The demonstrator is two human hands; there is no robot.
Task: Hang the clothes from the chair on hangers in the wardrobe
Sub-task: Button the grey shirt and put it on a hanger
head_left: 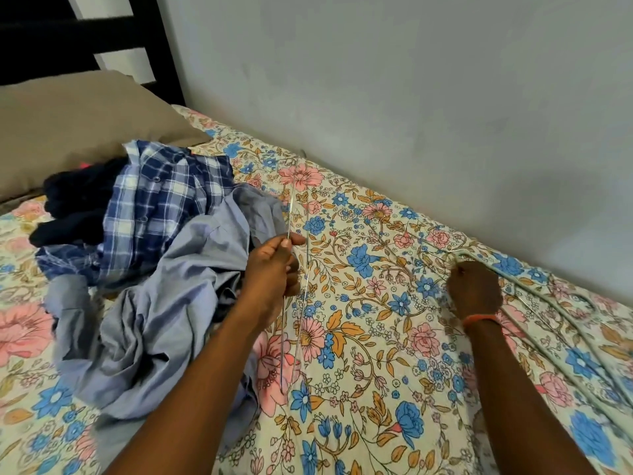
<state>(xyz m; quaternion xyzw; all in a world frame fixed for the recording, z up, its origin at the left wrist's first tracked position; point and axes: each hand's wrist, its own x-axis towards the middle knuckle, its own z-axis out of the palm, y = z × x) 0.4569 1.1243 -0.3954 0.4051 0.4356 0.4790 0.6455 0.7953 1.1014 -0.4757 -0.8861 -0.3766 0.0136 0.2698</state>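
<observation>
Two wire hangers (pixel 294 269) are pinched in the left hand (pixel 274 272) beside the light-blue shirt (pixel 164 303) heaped on the bed (pixel 376 337), the right hand (pixel 474 286) curled on more hangers; next, probably, threading one into that shirt.

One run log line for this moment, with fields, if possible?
left hand: grips wire hanger | right hand: pinches hangers on bedsheet | clothes pile: on bed, unhung

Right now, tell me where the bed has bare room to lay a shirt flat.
Bare sheet lies between the left hand, gripping a wire hanger, and the right hand, and along the wall. Crowded: clothes pile left, by the pillow; more hangers right.
</observation>
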